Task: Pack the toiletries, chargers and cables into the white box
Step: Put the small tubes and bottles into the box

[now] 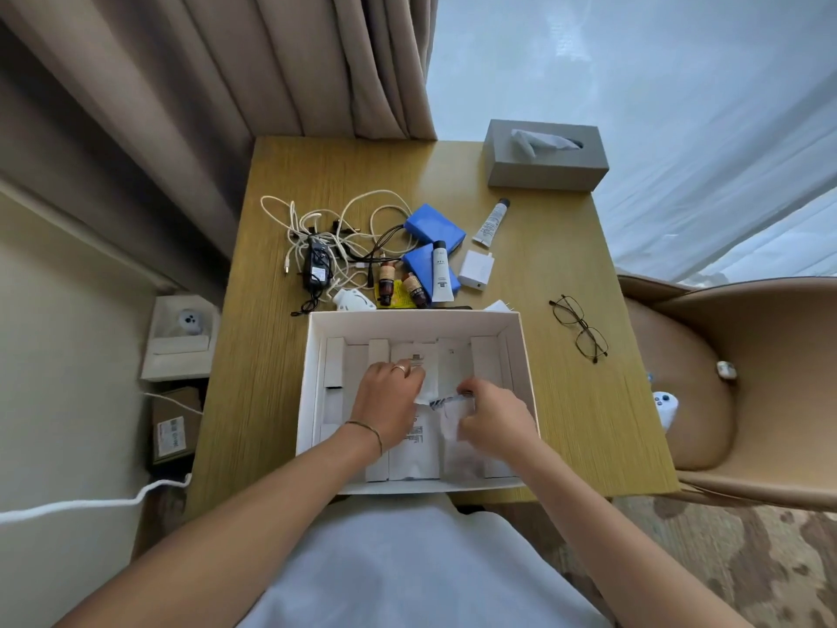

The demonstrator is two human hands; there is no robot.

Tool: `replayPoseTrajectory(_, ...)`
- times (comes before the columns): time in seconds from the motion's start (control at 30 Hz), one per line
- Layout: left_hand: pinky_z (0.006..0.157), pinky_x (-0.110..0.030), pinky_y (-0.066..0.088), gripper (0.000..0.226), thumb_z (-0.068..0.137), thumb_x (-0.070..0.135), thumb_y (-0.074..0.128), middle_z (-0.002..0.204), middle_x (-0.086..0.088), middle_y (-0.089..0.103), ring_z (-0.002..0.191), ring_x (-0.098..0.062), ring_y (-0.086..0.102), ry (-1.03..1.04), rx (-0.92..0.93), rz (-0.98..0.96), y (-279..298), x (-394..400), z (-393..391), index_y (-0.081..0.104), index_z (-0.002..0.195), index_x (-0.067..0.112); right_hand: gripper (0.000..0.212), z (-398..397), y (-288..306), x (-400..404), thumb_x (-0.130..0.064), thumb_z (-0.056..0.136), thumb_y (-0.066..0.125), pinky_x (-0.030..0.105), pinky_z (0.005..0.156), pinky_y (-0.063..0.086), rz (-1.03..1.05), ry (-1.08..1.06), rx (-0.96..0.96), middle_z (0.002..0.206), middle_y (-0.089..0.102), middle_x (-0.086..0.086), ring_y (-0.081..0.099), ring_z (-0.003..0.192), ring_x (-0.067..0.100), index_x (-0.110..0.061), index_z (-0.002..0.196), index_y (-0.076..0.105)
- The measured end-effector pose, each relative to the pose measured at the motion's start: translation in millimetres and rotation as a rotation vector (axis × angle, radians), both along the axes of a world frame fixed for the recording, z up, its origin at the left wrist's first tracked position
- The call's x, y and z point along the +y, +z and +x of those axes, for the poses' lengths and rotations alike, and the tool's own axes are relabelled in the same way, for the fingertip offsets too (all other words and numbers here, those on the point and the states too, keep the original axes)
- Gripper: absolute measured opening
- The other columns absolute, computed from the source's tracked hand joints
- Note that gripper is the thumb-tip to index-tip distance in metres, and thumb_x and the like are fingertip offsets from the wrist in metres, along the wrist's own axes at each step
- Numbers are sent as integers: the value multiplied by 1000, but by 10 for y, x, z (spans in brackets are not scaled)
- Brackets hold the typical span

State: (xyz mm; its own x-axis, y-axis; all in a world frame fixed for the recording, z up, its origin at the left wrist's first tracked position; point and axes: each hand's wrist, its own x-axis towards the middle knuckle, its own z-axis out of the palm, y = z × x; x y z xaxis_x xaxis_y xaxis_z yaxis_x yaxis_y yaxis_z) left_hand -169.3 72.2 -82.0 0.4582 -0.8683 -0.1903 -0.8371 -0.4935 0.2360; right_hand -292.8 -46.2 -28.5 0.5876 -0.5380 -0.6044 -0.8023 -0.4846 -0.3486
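White box [521, 351] at near edge of desk [589, 423]; both hands inside; left hand [389, 401] fingers curled on white packet [425, 383]; right hand [493, 412] pinching a small striped item, blurred; cables [317, 219], tubes [441, 271], charger [475, 269] on desk beyond box.

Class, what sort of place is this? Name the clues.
Probably a hotel room or bedroom: a small wooden table by a curtained window, a tissue box and travel toiletries being packed.
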Motion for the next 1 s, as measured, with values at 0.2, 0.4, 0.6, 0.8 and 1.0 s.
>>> replayPoseTrajectory(0.2,98,-36,38,27,85,31,56,110,-2,62,104,-25,55,-59,7,80,-22,50,53,63,109,21,36,-11,-126,10,-2,86,53,37,81,57,-7,73,14,110,69,8,64,96,26,-16,118,62)
replayPoseTrajectory(0.4,96,-33,42,30,88,38,52,112,1,63,108,-20,55,-27,37,-17,144,137,68,64,112,22,35,-21,-125,60,-8,87,58,36,81,53,-238,266,20,119,58,8,55,108,29,-14,120,67)
replayPoseTrajectory(0.6,85,-31,52,24,87,36,59,103,7,68,98,-14,61,15,25,-235,508,125,119,68,106,26,38,185,165,-58,-20,93,57,31,88,52,-240,150,-328,118,69,-6,62,108,15,-26,130,61)
replayPoseTrajectory(0.8,83,-33,51,23,86,30,59,100,5,68,96,-16,61,24,-16,-326,790,-107,369,69,105,22,26,654,530,-439,-22,92,55,33,73,56,-209,4,-455,99,74,-8,65,84,13,-29,112,70)
replayPoseTrajectory(1.0,84,-33,51,23,87,23,59,103,5,67,99,-15,59,64,13,-320,893,-308,683,68,108,23,27,1133,331,-940,-18,86,55,25,52,39,-148,-102,-395,94,73,-2,63,76,16,-29,104,72)
